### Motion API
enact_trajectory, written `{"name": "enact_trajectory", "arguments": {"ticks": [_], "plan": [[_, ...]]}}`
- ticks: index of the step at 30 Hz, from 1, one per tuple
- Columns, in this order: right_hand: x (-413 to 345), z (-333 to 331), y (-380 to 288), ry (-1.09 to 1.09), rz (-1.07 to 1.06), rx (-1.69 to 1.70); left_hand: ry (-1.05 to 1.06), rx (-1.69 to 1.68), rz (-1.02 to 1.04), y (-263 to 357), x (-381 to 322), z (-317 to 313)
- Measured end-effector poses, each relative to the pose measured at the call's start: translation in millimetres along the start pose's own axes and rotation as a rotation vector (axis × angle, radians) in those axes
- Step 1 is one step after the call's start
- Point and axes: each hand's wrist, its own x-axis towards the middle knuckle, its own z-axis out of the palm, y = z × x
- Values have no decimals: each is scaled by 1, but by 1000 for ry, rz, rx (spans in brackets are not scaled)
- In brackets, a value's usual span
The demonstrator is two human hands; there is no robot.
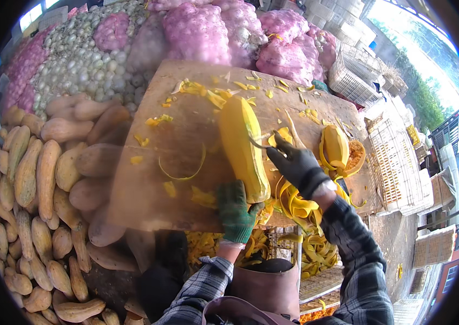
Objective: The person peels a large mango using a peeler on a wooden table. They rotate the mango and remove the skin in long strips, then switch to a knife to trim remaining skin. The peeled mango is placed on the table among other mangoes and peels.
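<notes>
A long, mostly peeled yellow squash (240, 142) lies lengthwise on a wooden board (176, 126). My left hand (235, 213), in a green knit glove, grips its near end. My right hand (300, 164), in a dark grey glove, holds a peeler (258, 143) whose curved metal blade is against the squash's right side; the fingers hide most of its handle. Long yellow peel strips (294, 201) hang in a heap over the board's near edge, below my right wrist. To the right rest another peeled squash piece (334, 144) and a cut piece showing orange pulp (355, 155).
Unpeeled tan squashes (46, 178) are piled left of the board. Loose onions (79, 61) and pink net sacks (197, 32) of onions lie beyond it. White plastic crates (394, 158) stand at right. Peelings (319, 254) fill crates below the board, beside a bucket-like container (266, 284).
</notes>
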Motion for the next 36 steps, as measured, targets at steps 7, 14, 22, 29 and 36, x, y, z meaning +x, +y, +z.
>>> {"name": "enact_trajectory", "arguments": {"ticks": [7, 14, 22, 29, 36], "plan": [[115, 64, -15, -22, 33, -97, 8, -8, -29, 0, 0, 1], [-85, 7, -18, -357, 42, -95, -8, 0, -53, 0, -1, 1], [164, 11, -52, -135, 296, -48, -5, -31, -15, -3, 0, 0], [49, 64, 6, 11, 41, -18, -50, -40, -41, -1, -1, -2], [-151, 36, 6, -233, 107, 77, -46, -18, -36, -2, -5, -4]]}}
